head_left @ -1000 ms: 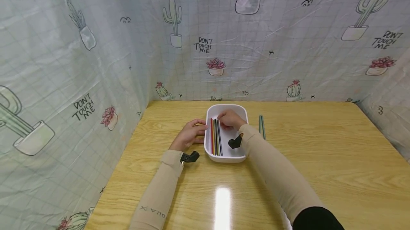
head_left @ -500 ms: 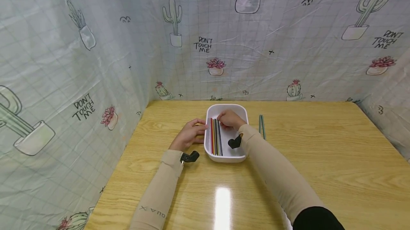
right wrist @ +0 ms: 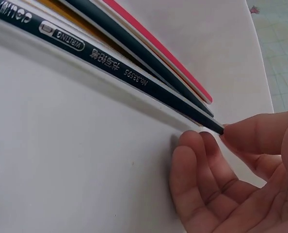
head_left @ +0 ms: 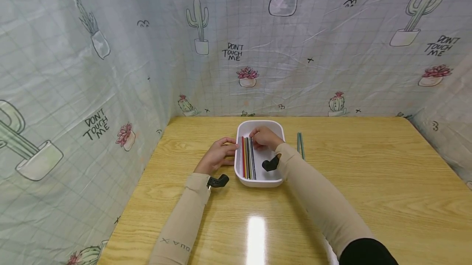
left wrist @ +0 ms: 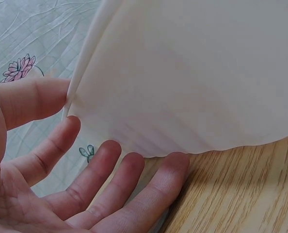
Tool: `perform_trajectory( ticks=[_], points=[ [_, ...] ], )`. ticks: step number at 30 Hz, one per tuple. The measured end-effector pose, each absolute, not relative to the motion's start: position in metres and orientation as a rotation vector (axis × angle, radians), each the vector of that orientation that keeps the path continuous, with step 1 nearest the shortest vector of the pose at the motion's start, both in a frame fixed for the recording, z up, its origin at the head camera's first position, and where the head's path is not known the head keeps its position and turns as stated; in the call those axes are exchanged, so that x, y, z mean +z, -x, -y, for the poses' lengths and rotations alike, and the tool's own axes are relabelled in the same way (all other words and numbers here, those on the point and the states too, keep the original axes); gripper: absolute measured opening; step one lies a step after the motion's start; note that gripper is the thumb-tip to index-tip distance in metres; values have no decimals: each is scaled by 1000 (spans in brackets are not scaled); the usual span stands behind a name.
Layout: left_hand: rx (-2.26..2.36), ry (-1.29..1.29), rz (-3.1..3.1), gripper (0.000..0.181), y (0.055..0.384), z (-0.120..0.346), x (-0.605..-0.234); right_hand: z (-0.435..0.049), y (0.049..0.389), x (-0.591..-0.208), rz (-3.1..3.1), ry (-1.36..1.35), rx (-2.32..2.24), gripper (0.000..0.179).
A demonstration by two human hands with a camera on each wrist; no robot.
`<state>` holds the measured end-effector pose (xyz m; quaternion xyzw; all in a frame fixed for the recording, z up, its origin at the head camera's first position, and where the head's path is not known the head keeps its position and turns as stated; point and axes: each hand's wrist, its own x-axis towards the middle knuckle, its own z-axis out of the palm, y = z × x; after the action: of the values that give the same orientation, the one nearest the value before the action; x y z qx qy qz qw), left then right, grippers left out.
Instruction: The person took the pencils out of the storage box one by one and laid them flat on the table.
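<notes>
A white plastic tray (head_left: 271, 177) stands on the wooden table, with several pencils lying side by side along its left part. My right hand (head_left: 266, 138) is inside the tray. In the right wrist view, its thumb and a finger pinch the end of a dark green pencil (right wrist: 116, 65) with silver lettering. Against that one lie another dark green pencil (right wrist: 134, 43), a red pencil (right wrist: 168, 53) and a yellow one partly hidden. My left hand (head_left: 219, 154) rests at the tray's left side, fingertips on the outer wall (left wrist: 183, 87) and thumb at the rim.
Two teal pencils (head_left: 300, 146) lie on the wooden table (head_left: 368, 175) to the right of the tray. A cloth curtain (head_left: 302, 76) printed with cacti hangs along the back and left of the table.
</notes>
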<state>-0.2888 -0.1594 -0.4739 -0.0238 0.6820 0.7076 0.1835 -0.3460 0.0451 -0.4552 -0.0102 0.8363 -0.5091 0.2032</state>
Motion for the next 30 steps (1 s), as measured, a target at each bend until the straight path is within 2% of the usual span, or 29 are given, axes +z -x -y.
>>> perform_trajectory(
  ticks=[7,20,30],
  points=[
    [1989,52,-1930,27,287,159,-474,-46,343,-455,-2289,38,-1468,24],
    [1983,41,-1926,29,288,160,-476,-48,341,-453,-2246,0,-1503,33],
    [1990,36,-1933,28,288,158,-475,-51,338,-448,-2257,-1,-1537,31]
  ],
)
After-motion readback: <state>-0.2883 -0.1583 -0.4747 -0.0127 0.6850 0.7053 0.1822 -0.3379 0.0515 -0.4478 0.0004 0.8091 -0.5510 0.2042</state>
